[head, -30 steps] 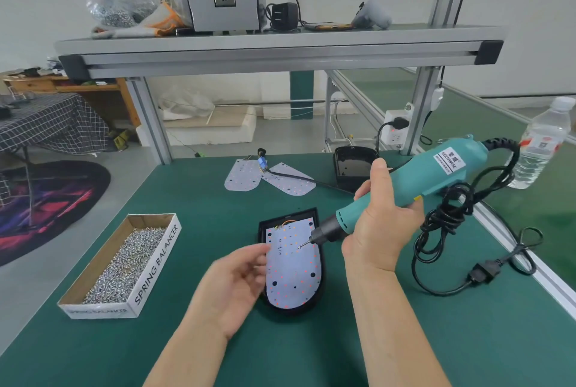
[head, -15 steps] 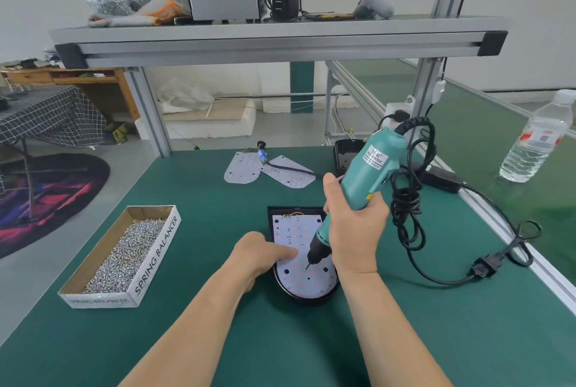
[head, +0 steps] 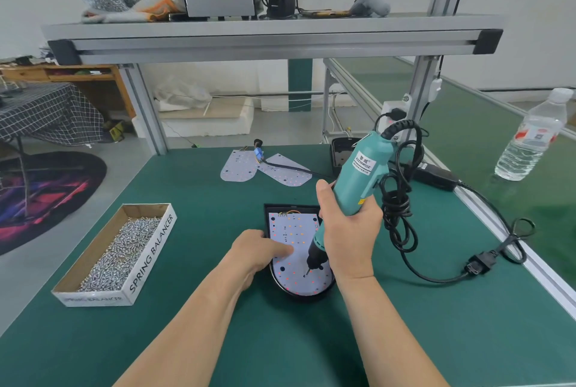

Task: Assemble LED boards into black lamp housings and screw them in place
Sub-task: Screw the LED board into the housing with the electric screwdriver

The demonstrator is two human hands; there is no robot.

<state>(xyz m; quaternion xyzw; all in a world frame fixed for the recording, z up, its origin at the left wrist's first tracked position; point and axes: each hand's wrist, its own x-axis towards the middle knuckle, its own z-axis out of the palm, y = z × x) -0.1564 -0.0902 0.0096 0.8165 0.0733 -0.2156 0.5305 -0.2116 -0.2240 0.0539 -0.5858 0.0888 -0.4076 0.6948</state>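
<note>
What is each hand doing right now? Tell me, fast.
Left hand: open, fingers pressing the LED board.
Right hand: closed around the electric screwdriver.

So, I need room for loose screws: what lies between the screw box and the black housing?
Head view: only bare green mat between screw box and black housing; the left hand rests on the LED board at the housing's left edge.

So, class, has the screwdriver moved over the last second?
Yes, the screwdriver tipped upright, and its bit travelled along the LED board from the far end toward the rounded near end.
</note>
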